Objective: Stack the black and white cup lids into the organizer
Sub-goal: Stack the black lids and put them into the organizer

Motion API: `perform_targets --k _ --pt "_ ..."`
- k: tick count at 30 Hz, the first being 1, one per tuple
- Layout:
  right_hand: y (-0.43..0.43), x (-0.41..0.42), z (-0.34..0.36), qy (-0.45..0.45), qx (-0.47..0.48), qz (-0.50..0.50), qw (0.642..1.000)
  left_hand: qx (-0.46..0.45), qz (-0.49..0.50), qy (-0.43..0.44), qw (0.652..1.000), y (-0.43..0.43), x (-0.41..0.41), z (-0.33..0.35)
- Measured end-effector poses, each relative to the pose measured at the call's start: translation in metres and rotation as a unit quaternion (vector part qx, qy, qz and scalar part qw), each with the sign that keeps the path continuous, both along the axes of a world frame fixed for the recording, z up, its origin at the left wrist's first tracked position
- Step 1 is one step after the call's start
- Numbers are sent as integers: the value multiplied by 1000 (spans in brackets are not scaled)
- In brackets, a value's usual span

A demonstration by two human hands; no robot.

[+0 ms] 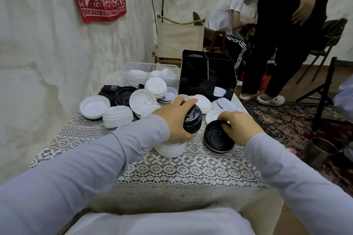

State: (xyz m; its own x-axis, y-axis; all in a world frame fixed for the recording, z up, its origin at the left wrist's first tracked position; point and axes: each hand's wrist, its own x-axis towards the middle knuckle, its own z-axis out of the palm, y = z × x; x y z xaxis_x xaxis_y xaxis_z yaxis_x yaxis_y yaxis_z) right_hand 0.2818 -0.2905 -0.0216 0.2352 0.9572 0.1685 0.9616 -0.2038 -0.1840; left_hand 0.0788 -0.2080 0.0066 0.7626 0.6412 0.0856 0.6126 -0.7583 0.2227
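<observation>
**Lids Gathered by Colour Ahead of the Organizer**

A person seated at a lace-covered table [191, 166] sorts cup lids with both hands. The black organizer [198, 70] stands at the table's far right corner, well beyond the hands, with 1 white lid [219, 91] showing in its low front slot. To its left sits a clear bin [133, 66] holding more white lids, and loose lids [118, 115] of both colours are heaped in front of it.

Nearer the person, the left hand [175, 118] grips a black stack [193, 120], thumb on the near side and fingers curled over the top. That stack sits above a white stack [170, 148] on the cloth; whether the 2 touch cannot be told. Just to the right, the right hand [240, 126] curls its fingers onto a single black lid [215, 139] lying flat on the table.

The step in hand appears to be adding that lid to the black stack. It would go best if the lid is lifted by its rim, turned the same way up as the others and pressed until it nests, while the left hand holds the stack upright. A tilted lid could make the pile lean or spill on the way to the organizer, so squaring the edges first looks wise.
</observation>
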Motion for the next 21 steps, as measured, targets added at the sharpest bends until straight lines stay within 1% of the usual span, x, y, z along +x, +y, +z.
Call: perform_targets --k 5,7,9,11,12,14,16,21 --pt "-3 0 9 48 89 3 995 3 3 0 1000 2 -3 0" --pt "-4 -1 11 54 128 5 990 2 5 3 1000 3 -4 -1" --pt "-8 -3 10 35 200 15 979 0 8 3 1000 4 -5 -2" --pt "-13 -3 3 -24 301 91 949 1 10 2 1000 4 -6 -1" --pt "-16 -2 -4 -66 333 137 930 1 10 1 1000 4 -7 -1" --pt "-21 0 -17 -140 346 215 902 4 10 -1 1000 4 -7 1" --pt "-26 1 -32 -166 339 250 892 7 10 -2 1000 3 -6 3" --pt "-40 2 -58 -116 306 272 905 10 1 -9 1000 1 -4 4"
